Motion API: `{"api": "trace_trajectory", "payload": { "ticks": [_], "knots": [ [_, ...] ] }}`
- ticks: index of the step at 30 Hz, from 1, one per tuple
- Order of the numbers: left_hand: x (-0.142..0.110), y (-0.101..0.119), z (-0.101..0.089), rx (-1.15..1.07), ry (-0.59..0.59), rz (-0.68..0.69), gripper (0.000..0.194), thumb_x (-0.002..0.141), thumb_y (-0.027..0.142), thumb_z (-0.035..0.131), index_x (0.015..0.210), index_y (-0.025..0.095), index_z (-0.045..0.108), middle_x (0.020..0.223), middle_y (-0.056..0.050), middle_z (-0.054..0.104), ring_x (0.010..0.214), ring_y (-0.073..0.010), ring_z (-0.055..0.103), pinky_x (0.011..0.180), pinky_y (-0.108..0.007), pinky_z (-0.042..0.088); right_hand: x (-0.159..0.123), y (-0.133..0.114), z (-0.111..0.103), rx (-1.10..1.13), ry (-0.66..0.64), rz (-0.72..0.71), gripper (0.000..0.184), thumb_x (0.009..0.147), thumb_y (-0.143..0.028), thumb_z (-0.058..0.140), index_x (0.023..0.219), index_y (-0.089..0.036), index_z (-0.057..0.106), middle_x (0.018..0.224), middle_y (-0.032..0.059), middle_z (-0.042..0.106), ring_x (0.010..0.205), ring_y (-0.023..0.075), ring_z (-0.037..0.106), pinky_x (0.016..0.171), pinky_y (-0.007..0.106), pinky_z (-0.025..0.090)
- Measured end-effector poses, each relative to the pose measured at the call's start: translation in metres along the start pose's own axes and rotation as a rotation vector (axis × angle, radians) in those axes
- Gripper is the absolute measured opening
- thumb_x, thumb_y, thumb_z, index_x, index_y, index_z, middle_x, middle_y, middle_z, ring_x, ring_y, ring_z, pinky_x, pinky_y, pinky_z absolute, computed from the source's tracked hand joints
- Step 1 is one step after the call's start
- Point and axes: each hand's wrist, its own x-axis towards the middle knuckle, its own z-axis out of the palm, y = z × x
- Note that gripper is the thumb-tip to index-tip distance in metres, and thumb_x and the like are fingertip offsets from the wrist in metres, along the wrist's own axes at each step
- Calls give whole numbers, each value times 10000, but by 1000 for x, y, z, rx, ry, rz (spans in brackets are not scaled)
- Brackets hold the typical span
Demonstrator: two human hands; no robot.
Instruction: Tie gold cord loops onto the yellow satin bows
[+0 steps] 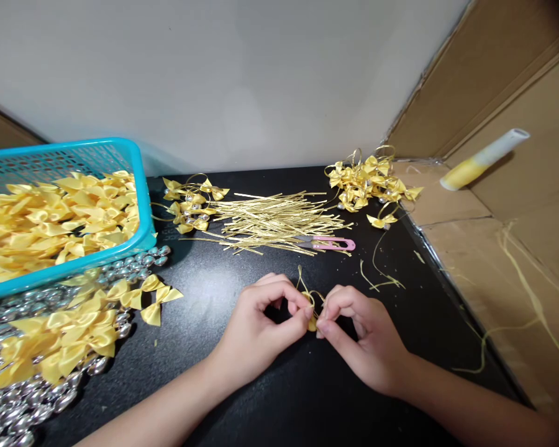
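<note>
Close together over the black table, both of my hands are closed in a pinch around one small yellow ribbon bow [312, 323] with thin yellow cord [300, 277] looping up from it. My left hand [265, 316] grips the bow between thumb and forefinger. The fingertips of my right hand [366, 338] are pressed together at its right side, on the cord; the exact hold is partly hidden by the fingers. Beyond the hands lies a pile of gold cord lengths [279, 217], with pink-handled thread snips [328, 243] on its near right side.
At left, a turquoise basket [144, 205] holds many yellow bows. Before it are loose bows [65, 332] and silver beads [23, 403]. Looped bow pieces form a right cluster [366, 180] and a smaller left cluster [190, 208]. Cardboard [517, 205] walls the right, bearing a white-yellow tube [484, 160].
</note>
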Motion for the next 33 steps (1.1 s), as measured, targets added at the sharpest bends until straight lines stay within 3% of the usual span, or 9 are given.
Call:
{"api": "trace_trajectory", "payload": {
  "ticks": [19, 27, 33],
  "knots": [
    [-1, -1, -1, -23, -27, 17, 123, 794, 176, 645, 677, 182, 683, 616, 10, 587, 635, -137, 504, 592, -254, 374, -1, 6, -1, 192, -39, 89, 121, 890, -158, 599, 843, -252, 540, 741, -37, 604, 674, 111, 594, 660, 256, 500],
    [0, -3, -2, -111, 32, 20, 137, 805, 167, 611, 670, 184, 627, 621, 25, 553, 628, -123, 479, 601, -254, 360, -1, 2, -1, 129, 9, 100, 125, 879, -136, 582, 878, -257, 548, 733, -46, 627, 645, 101, 647, 638, 227, 527],
    [0, -2, -2, -93, 12, 34, 131, 813, 172, 587, 683, 181, 596, 653, 15, 558, 650, -131, 484, 613, -264, 358, 0, 2, 1, 0, 150, 55, 150, 848, -140, 645, 951, -249, 635, 811, -2, 738, 741, 140, 727, 718, 247, 592]
  ]
}}
